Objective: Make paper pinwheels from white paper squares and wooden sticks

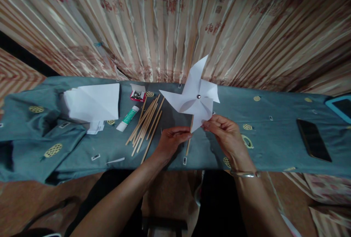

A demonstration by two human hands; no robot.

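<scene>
A white paper pinwheel (pixel 189 96) is held up over the table, with a shiny round pin head at its centre. Its thin wooden stick (pixel 188 147) runs down behind the paper. My left hand (pixel 175 139) is closed round this stick, thumb and fingers pinching it just below the blades. With thumb and fingertips, my right hand (pixel 223 129) grips the edge of the lower right blade. A bracelet circles my right wrist. Left of my left hand lies a loose bundle of wooden sticks (pixel 146 123).
Beside the sticks are a glue stick (pixel 128 118) and a small open red box (pixel 138 95) of metal pins. White paper sheets (pixel 93 101) lie at the left. A dark phone (pixel 313 139) and a blue-edged device (pixel 340 107) are at the right. Curtains hang behind the table.
</scene>
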